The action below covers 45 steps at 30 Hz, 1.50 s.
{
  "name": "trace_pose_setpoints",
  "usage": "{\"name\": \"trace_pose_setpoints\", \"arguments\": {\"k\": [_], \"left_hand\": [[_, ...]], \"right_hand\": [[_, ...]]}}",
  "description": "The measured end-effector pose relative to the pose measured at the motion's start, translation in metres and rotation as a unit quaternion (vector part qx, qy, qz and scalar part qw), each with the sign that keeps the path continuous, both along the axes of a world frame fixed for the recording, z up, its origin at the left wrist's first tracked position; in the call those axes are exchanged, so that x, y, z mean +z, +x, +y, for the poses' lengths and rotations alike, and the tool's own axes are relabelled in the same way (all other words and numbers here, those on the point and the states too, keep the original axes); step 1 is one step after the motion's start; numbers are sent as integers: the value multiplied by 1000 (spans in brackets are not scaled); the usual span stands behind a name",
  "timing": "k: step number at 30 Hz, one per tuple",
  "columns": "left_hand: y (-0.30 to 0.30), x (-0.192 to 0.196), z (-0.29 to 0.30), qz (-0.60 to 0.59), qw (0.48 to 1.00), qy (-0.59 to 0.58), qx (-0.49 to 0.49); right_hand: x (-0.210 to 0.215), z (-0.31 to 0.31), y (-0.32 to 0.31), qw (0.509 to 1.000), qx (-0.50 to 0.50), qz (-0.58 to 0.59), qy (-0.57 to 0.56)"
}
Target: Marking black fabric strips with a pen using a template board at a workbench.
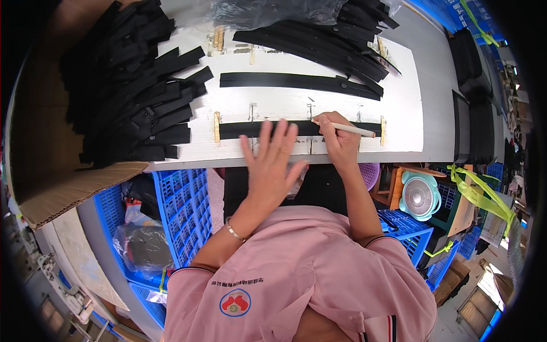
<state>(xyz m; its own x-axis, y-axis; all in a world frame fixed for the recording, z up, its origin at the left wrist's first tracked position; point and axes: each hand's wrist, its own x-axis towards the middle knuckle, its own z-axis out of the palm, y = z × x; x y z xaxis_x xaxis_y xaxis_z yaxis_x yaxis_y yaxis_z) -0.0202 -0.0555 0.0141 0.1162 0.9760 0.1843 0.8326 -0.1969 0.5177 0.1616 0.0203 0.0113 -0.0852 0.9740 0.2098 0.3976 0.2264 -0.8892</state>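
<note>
A black fabric strip (229, 131) lies lengthwise on a white board (401, 108), between two yellowish end pieces (217, 126) fixed to the board. My left hand (272, 162) rests flat with its fingers spread over the strip's left half. My right hand (340, 143) grips a pale pencil (358, 130); its tip points at the strip's far edge, near a dark line drawn on the board. Whether the tip touches the fabric I cannot tell. Parallel to this one, farther off, lies a second black strip (273, 81).
Heaps of black strips lie at the left (142, 91) and far right (325, 43), with clear plastic (273, 12) behind. A cardboard box (74, 188) borders the left side. Dark stacks (481, 108) stand to the right. Below are blue crates (185, 205) and a turquoise fan (420, 195).
</note>
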Motion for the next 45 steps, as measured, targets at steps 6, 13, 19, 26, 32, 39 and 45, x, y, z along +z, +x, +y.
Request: {"name": "trace_pose_setpoints", "arguments": {"k": [6,13,19,26,32,39,45], "left_hand": [[16,-3,5,-16,999,-22,-36],[19,0,7,-29,999,-27,-30],[19,-3,7,-16,999,-23,-25],[20,-3,7,-8,1000,-8,-26],[22,-3,8,-3,1000,-5,-25],[22,-6,8,4,1000,-11,-27],[21,-1,7,14,999,-18,-25]], "right_hand": [[2,0,0,1000,-8,1,-13],[0,4,-1,995,7,-74,61],[2,1,-4,1000,-20,-6,15],[-4,3,7,994,55,-32,92],[-1,4,8,986,64,-105,111],[3,-7,28,997,47,18,60],[13,-2,86,985,-124,119,-11]]}}
